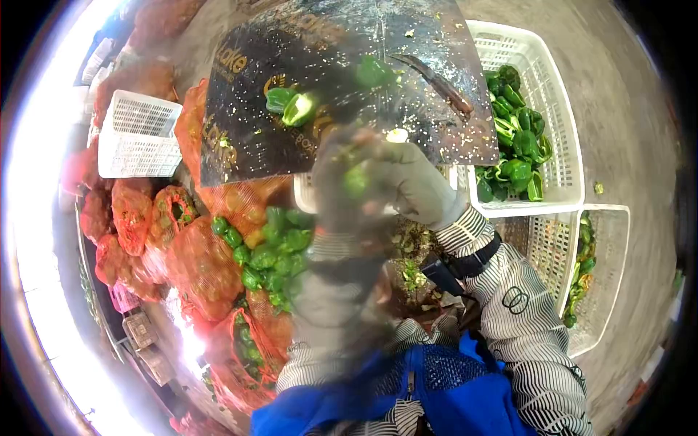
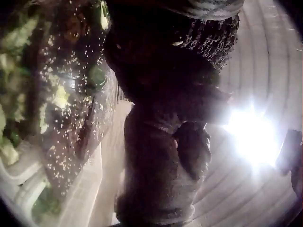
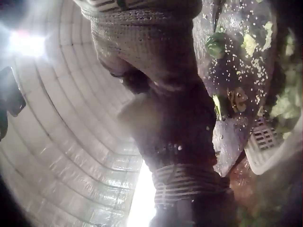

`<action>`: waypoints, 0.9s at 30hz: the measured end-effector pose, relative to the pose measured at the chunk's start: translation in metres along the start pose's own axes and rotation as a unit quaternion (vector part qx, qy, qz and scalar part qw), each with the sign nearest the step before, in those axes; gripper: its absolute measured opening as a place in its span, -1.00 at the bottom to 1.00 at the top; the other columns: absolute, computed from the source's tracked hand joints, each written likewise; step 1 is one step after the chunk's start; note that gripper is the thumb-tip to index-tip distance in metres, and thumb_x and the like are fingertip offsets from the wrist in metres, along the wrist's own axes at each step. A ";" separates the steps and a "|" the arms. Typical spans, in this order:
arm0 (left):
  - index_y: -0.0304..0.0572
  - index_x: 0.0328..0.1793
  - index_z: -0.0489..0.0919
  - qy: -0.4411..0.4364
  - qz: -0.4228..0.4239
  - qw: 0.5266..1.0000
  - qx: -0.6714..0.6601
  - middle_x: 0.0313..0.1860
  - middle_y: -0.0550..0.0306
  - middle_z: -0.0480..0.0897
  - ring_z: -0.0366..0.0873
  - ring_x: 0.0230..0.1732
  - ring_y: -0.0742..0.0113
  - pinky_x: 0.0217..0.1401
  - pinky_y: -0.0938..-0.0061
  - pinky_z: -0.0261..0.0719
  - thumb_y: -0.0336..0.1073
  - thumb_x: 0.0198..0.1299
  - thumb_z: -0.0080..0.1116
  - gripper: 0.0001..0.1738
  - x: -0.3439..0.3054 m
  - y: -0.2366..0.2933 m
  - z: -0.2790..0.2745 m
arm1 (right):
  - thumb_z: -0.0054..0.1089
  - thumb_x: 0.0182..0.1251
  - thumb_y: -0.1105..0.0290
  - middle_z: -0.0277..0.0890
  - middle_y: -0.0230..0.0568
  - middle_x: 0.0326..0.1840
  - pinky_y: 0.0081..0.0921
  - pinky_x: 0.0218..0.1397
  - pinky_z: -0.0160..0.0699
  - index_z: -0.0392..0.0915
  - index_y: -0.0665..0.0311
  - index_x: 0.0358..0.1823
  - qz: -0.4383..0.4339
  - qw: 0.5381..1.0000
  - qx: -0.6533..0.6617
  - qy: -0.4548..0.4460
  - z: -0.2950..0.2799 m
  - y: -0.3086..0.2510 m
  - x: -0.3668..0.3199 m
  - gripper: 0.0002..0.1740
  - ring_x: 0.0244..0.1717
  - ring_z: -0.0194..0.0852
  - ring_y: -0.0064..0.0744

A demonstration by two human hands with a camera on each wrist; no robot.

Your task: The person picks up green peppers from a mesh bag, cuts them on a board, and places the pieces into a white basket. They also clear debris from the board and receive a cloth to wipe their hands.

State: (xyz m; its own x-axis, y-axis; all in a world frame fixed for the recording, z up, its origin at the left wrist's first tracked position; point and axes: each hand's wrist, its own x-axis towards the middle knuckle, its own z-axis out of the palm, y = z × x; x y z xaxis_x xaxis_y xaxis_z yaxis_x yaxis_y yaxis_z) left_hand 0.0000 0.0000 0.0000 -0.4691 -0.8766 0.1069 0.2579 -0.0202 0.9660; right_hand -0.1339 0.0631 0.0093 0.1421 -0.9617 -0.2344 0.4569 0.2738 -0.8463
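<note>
In the head view my gloved hands meet just below the near edge of a dark cutting board [image 1: 349, 102]. My right hand [image 1: 418, 182] is curled beside a blurred green pepper [image 1: 356, 179] and grips it. My left hand [image 1: 331, 167], smeared by motion, overlaps the pepper, and I cannot tell how its fingers close. Both wrist views show the gloves dark and pressed together; in the right one a pale blurred piece [image 3: 141, 114] sits at the fingers. A cut pepper [image 1: 298, 109], another green pepper [image 1: 374, 71] and a curved knife [image 1: 452, 96] lie on the board.
To the right, a white crate [image 1: 571, 156] holds several cut green peppers [image 1: 520, 145]; a second crate [image 1: 614, 276] with scraps stands nearer. Whole peppers [image 1: 273, 258] and red mesh sacks [image 1: 200, 269] fill the left. Seeds dot the board. A white basket [image 1: 138, 149] stands far left.
</note>
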 end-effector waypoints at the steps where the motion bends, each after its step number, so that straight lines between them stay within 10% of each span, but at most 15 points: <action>1: -0.28 0.20 0.45 0.003 -0.025 0.998 -0.051 0.09 -0.04 0.56 0.54 0.11 0.18 0.25 0.34 0.49 0.14 0.44 -0.18 -0.40 -0.001 0.005 0.002 | 0.38 0.07 0.43 0.35 0.01 0.28 -0.16 0.45 0.26 0.62 0.26 0.00 -0.077 0.993 -0.088 -0.018 0.002 -0.003 0.000 -0.60 0.48 0.09 0.07; 6: -0.25 0.10 0.49 0.032 -0.025 0.998 -0.043 -0.02 0.08 0.60 0.53 0.08 0.27 0.16 0.40 0.49 0.02 0.48 -0.21 -0.52 -0.007 -0.004 -0.008 | 0.29 0.11 0.47 0.50 0.03 0.06 -0.23 0.21 0.51 0.60 0.35 -0.14 -0.067 0.992 -0.101 0.045 0.021 0.002 0.000 -0.74 0.26 0.39 0.05; 8: -0.21 0.08 0.51 0.156 0.040 0.966 0.204 -0.05 0.12 0.60 0.52 0.08 0.32 0.18 0.41 0.48 -0.05 0.49 -0.19 -0.60 -0.005 -0.013 -0.010 | 0.23 0.18 0.43 0.55 0.07 0.00 -0.25 0.11 0.55 0.60 0.32 -0.07 -0.054 0.949 -0.272 0.152 0.025 -0.010 0.002 -0.72 0.16 0.48 -0.01; 13: -0.18 0.12 0.49 0.188 0.031 0.978 0.087 -0.02 0.15 0.56 0.51 0.07 0.36 0.21 0.44 0.45 -0.07 0.49 -0.15 -0.63 -0.001 -0.002 -0.021 | 0.19 0.24 0.34 0.54 0.11 0.04 -0.18 0.23 0.45 0.57 0.27 0.03 -0.090 0.894 -0.406 0.169 0.006 0.003 0.004 -0.67 0.16 0.50 0.01; 15: -0.19 0.14 0.48 0.215 -0.021 0.975 -0.052 -0.01 0.15 0.55 0.50 0.08 0.37 0.23 0.44 0.44 -0.06 0.49 -0.14 -0.61 0.001 -0.006 -0.026 | 0.28 0.14 0.46 0.63 -0.12 -0.14 -0.42 -0.15 0.57 0.50 0.28 0.14 -0.325 0.683 -0.633 0.167 0.004 0.014 0.007 -0.52 -0.25 0.60 -0.21; 19: -0.25 0.31 0.39 0.074 0.059 0.993 0.076 0.20 0.12 0.49 0.44 0.23 0.31 0.34 0.40 0.41 -0.05 0.50 -0.15 -0.53 0.008 -0.022 -0.001 | 0.31 0.12 0.42 0.55 -0.03 0.10 -0.30 0.17 0.52 0.43 0.20 0.30 -0.190 0.896 -0.374 0.146 0.018 -0.012 0.003 -0.37 0.05 0.57 -0.10; 20: -0.24 0.32 0.39 0.072 0.047 0.995 0.047 0.22 0.11 0.49 0.43 0.23 0.31 0.33 0.40 0.41 -0.11 0.49 -0.12 -0.56 0.011 -0.026 0.003 | 0.27 0.15 0.44 0.56 -0.05 0.12 -0.43 0.01 0.58 0.43 0.24 0.30 -0.293 0.805 -0.463 0.230 0.004 0.005 0.012 -0.38 -0.07 0.59 -0.31; 22: -0.23 0.33 0.40 0.067 0.021 0.997 -0.011 0.27 0.08 0.48 0.42 0.24 0.30 0.31 0.40 0.43 -0.23 0.46 -0.05 -0.60 0.020 -0.027 0.008 | 0.25 0.16 0.46 0.56 -0.06 0.15 -0.47 0.01 0.59 0.43 0.29 0.30 -0.210 0.858 -0.359 0.301 -0.007 -0.028 -0.006 -0.40 -0.07 0.58 -0.42; 25: -0.24 0.28 0.45 0.042 0.129 0.991 -0.009 0.22 0.08 0.53 0.49 0.19 0.25 0.23 0.39 0.49 -0.25 0.37 0.09 -0.59 0.040 -0.019 -0.034 | 0.21 0.22 0.40 0.60 -0.07 0.06 -0.31 0.11 0.58 0.46 0.19 0.25 -0.221 0.692 -0.497 0.474 -0.076 -0.057 -0.036 -0.49 -0.03 0.61 -0.23; 27: -0.28 0.20 0.50 0.238 0.012 0.845 0.479 0.15 -0.01 0.60 0.57 0.11 0.19 0.15 0.37 0.53 -0.19 0.23 0.25 -0.53 0.090 -0.045 -0.088 | 0.21 0.23 0.38 0.57 -0.04 0.08 -0.23 0.27 0.46 0.47 0.18 0.25 -0.128 0.609 -0.592 0.512 -0.101 -0.070 -0.058 -0.49 0.11 0.54 -0.19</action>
State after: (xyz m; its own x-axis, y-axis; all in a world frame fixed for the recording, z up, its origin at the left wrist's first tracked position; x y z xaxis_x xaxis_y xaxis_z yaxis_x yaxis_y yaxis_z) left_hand 0.0203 -0.1207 -0.0543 -0.0221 -0.9696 0.2435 -0.6470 0.1996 0.7359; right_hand -0.2626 0.0985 0.0340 -0.6999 -0.6410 0.3151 -0.6906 0.4947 -0.5276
